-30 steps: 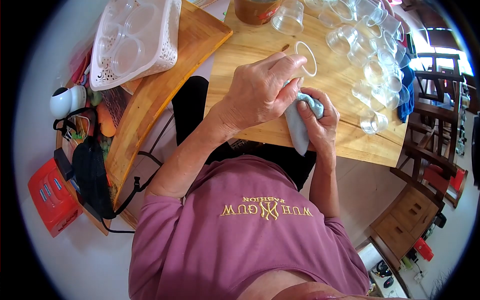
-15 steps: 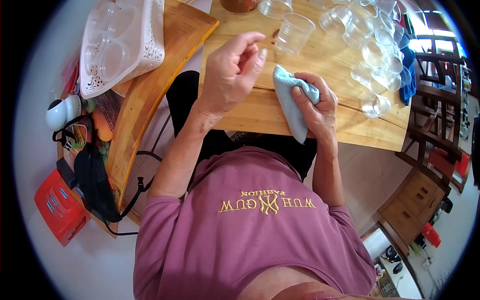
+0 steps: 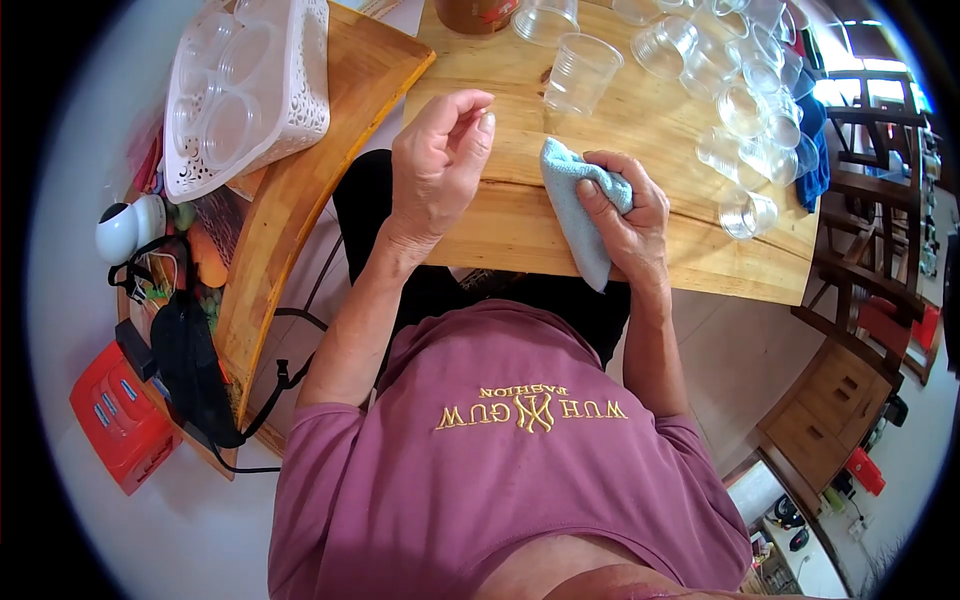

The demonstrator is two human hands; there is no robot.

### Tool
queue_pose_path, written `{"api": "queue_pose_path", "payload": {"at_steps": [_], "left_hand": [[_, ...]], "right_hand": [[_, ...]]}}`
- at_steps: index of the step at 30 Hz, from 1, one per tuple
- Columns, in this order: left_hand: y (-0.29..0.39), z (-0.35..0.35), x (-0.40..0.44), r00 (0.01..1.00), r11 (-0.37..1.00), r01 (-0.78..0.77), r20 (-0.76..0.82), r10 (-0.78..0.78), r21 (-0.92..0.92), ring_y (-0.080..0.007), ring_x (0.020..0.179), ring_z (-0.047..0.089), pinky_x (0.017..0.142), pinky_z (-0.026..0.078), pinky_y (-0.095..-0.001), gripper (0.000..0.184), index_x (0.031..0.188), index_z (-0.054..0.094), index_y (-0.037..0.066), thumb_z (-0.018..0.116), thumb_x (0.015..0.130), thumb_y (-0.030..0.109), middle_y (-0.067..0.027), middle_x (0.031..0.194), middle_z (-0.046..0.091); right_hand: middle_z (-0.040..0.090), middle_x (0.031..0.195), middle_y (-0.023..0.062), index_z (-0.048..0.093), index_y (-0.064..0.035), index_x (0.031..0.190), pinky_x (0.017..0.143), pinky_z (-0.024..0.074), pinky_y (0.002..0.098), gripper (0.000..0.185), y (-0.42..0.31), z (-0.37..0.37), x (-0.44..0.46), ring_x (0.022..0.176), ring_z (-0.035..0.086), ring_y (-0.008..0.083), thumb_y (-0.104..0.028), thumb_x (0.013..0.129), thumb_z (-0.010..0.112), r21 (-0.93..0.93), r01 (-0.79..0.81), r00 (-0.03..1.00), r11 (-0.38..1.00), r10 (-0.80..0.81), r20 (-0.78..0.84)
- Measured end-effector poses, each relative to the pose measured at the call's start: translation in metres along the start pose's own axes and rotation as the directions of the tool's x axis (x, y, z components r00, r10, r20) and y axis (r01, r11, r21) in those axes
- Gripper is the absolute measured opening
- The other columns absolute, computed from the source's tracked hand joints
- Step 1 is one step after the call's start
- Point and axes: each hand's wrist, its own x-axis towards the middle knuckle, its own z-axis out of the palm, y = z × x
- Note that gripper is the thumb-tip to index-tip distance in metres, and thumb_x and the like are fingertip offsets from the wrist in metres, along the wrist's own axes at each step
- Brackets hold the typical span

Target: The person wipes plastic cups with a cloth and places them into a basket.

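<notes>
My right hand (image 3: pixel 640 215) grips a light blue cloth (image 3: pixel 573 205), bunched between thumb and fingers at the table's near edge, with a pointed end hanging down. To its left, my left hand (image 3: pixel 440 165) is raised over the table edge, empty, its fingers loosely curled and the thumb tip apart from the index finger. A clear plastic cup (image 3: pixel 583 75) stands on the wooden table (image 3: pixel 520 215), beyond the cloth. Another clear cup (image 3: pixel 546 20) is behind it. Many clear cups (image 3: pixel 745 100) lie heaped at the right, with a single cup (image 3: pixel 748 214) nearest me.
A white openwork basket (image 3: pixel 308 85) with several clear cups inside stands on a wooden side surface (image 3: pixel 385 55) at left. A brown container (image 3: pixel 475 14) is at the table's far edge. A dark blue cloth (image 3: pixel 812 150) hangs by the right edge. Wooden chairs (image 3: pixel 865 190) stand beyond.
My left hand has drawn back leftward, away from the standing cup. My right hand keeps hold of the cloth and has shifted very slightly.
</notes>
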Motion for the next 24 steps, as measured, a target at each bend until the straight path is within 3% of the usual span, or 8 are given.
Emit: {"api": "queue_pose_path", "payload": {"at_steps": [2,4,5,8,11,13,17,24], "left_hand": [[0.008,0.003,0.008,1.0,0.999,-0.012,0.018,0.012,0.046,-0.0122,0.079,0.062,0.071,0.051,-0.0245,0.019,0.108,0.064,-0.001,0.065,0.093,0.011,-0.0074,0.093,0.065],[0.018,0.01,0.022,0.993,0.977,0.005,0.113,-0.029,0.211,-0.0216,0.086,0.065,0.073,0.053,-0.0317,0.035,0.109,0.061,-0.001,0.071,0.089,0.026,-0.0118,0.1,0.064],[0.017,0.016,0.027,0.994,0.978,-0.001,0.108,-0.022,0.208,-0.0216,0.086,0.065,0.073,0.053,-0.0317,0.035,0.109,0.061,-0.001,0.071,0.089,0.026,-0.0118,0.1,0.064],[0.012,0.036,0.043,0.984,0.86,-0.14,0.162,0.068,0.49,-0.0372,0.094,0.065,0.078,0.054,-0.0453,0.073,0.117,0.052,-0.002,0.078,0.076,0.053,-0.0186,0.106,0.064],[0.025,0.053,0.055,0.979,0.821,-0.082,0.199,-0.039,0.564,-0.0336,0.097,0.065,0.08,0.053,-0.0427,0.079,0.125,0.049,-0.002,0.078,0.077,0.054,-0.0179,0.107,0.064],[0.017,0.066,0.055,0.983,0.809,-0.12,0.18,0.018,0.575,-0.034,0.101,0.064,0.084,0.053,-0.0422,0.083,0.13,0.044,-0.001,0.078,0.077,0.053,-0.0187,0.11,0.064],[0.013,0.071,0.056,0.977,0.794,-0.114,0.213,-0.02,0.597,-0.0334,0.109,0.063,0.089,0.052,-0.0435,0.076,0.133,0.043,-0.001,0.077,0.08,0.041,-0.0196,0.115,0.064],[0.01,0.05,0.046,0.978,0.866,-0.168,0.192,0.085,0.47,-0.0307,0.099,0.064,0.083,0.052,-0.0406,0.057,0.13,0.051,0.003,0.075,0.082,0.021,-0.0165,0.11,0.064]], "right_hand": [[0.067,0.089,0.0118,0.066,-0.0018,0.108,0.072,0.0512,0.0321,0.03,0.001,0.0,0.0,0.079,0.063,0.0189,-0.022,0.088,0.075,-0.003,0.007,1.0,1.0,-0.007,-0.001],[0.067,0.089,0.0124,0.066,-0.0018,0.108,0.072,0.0512,0.0327,0.029,0.001,0.0,0.0,0.079,0.063,0.0197,-0.021,0.088,0.075,-0.008,-0.002,1.0,1.0,0.002,0.001],[0.067,0.089,0.0124,0.066,-0.0018,0.108,0.072,0.0512,0.0327,0.029,0.002,0.0,-0.001,0.079,0.063,0.0197,-0.021,0.088,0.075,-0.011,0.006,1.0,1.0,-0.006,0.0],[0.067,0.089,0.013,0.065,-0.0018,0.108,0.073,0.0511,0.0334,0.029,0.004,0.0,0.0,0.078,0.063,0.0215,-0.02,0.087,0.074,0.012,0.002,1.0,1.0,-0.002,0.001],[0.067,0.09,0.0133,0.065,-0.0018,0.108,0.073,0.0511,0.0334,0.029,0.001,0.0,0.0,0.078,0.063,0.0216,-0.02,0.087,0.074,-0.004,-0.004,1.0,1.0,0.004,0.01],[0.067,0.09,0.0135,0.065,-0.0018,0.108,0.073,0.0512,0.0333,0.029,0.003,0.0,0.0,0.078,0.063,0.0219,-0.019,0.087,0.074,0.0,0.004,1.0,1.0,-0.004,0.011],[0.067,0.091,0.0139,0.065,-0.002,0.109,0.074,0.0516,0.0333,0.03,0.005,0.0,0.0,0.079,0.064,0.0226,-0.019,0.087,0.074,0.007,0.009,1.0,1.0,-0.009,0.013],[0.068,0.092,0.0139,0.065,-0.0019,0.108,0.075,0.0521,0.0341,0.028,0.003,-0.001,0.001,0.082,0.066,0.0252,-0.018,0.086,0.074,-0.009,0.047,0.999,0.999,-0.047,0.004]]}}
